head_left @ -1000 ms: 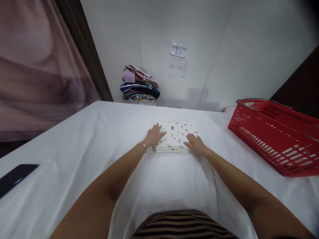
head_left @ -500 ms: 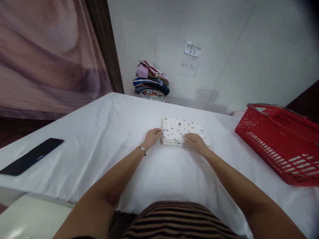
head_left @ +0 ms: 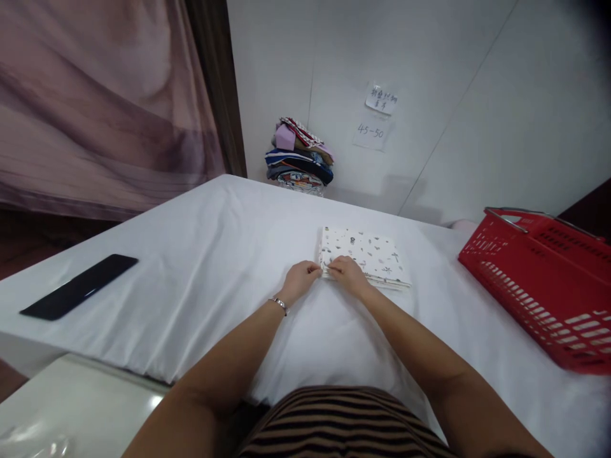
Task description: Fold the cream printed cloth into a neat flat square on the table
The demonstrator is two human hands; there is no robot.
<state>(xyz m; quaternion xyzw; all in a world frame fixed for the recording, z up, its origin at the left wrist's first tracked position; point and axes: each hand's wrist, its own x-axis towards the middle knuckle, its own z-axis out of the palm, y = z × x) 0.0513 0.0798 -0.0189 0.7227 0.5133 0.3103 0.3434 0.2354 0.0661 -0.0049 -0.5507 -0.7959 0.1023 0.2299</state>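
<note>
A folded white cloth (head_left: 365,248) with small printed motifs lies flat on the white-covered table (head_left: 267,222), its layers showing along the near edge. My left hand (head_left: 301,280), with a bracelet at the wrist, pinches the cloth's near left corner between closed fingers. Right beside it, my right hand (head_left: 348,272) is closed on the same corner, its fingertips close to those of the left. The fingertips hide the corner itself.
A red plastic basket (head_left: 539,280) stands on the right side of the table. A flat black object (head_left: 81,286) lies at the left. Behind the far edge is a stack of folded fabrics (head_left: 300,159) against the wall. A pink curtain (head_left: 105,95) hangs at the left.
My right hand has slid left along the cloth's near edge to the corner. My left hand has come down from the left side to that corner. The view has shifted slightly.
</note>
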